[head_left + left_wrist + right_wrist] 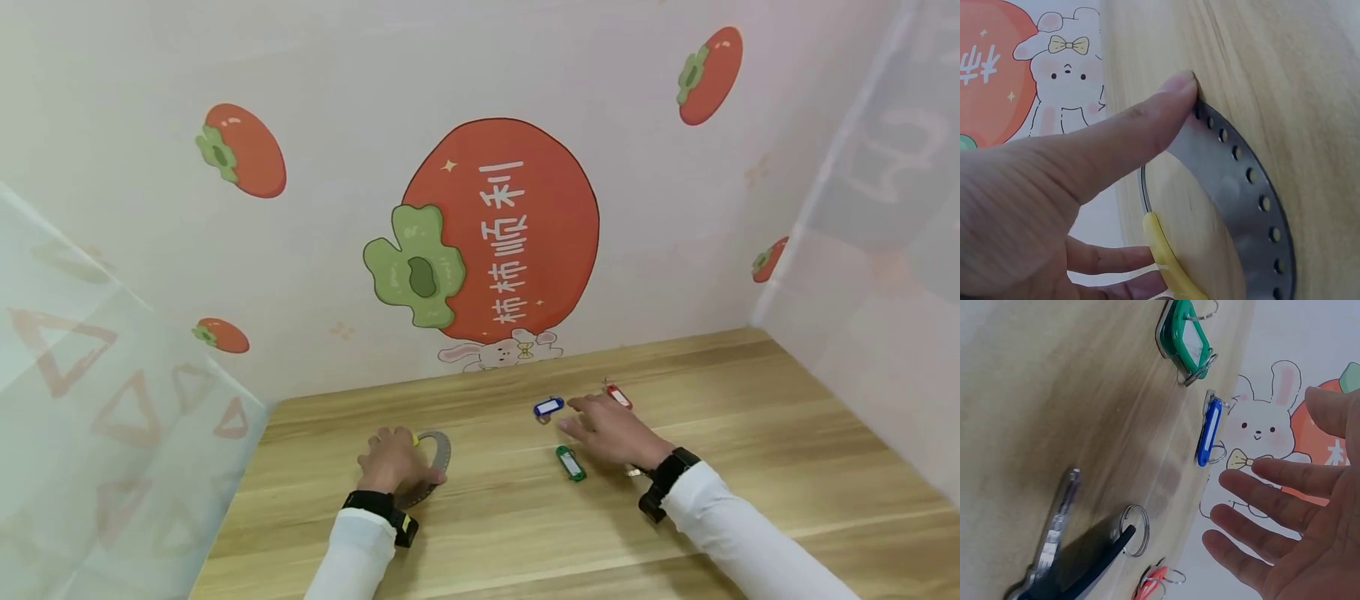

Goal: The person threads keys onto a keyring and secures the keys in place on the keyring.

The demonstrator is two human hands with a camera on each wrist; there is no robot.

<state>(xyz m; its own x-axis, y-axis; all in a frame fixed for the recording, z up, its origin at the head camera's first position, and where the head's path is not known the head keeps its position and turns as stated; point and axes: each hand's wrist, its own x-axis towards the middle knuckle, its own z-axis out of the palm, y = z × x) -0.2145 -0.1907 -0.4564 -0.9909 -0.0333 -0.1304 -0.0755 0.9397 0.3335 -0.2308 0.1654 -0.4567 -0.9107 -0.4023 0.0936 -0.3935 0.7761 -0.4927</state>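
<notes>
My left hand (pixel 396 462) grips a flat metal key-holder ring (pixel 1229 181) with a row of holes along its outer edge. The thumb presses the end of its perforated plate, and the fingers lie at the yellow sleeve (pixel 1169 256) on its wire side. My right hand (pixel 611 429) hovers over several key tags, fingers spread and holding nothing. A blue key tag (pixel 549 407) lies just beyond its fingertips, a green one (pixel 571 463) nearer me, and a red one (pixel 618 396) behind the hand. Under the right wrist is a key (pixel 1054 544) with a dark head, partly hidden in the head view.
A wood-grain tabletop (pixel 495 533) carries everything. Behind it stands a pale wall (pixel 330 275) printed with persimmons and a rabbit, and translucent sheets (pixel 112 392) close off the sides. A split ring (pixel 1136 531) is beside the dark part near the key.
</notes>
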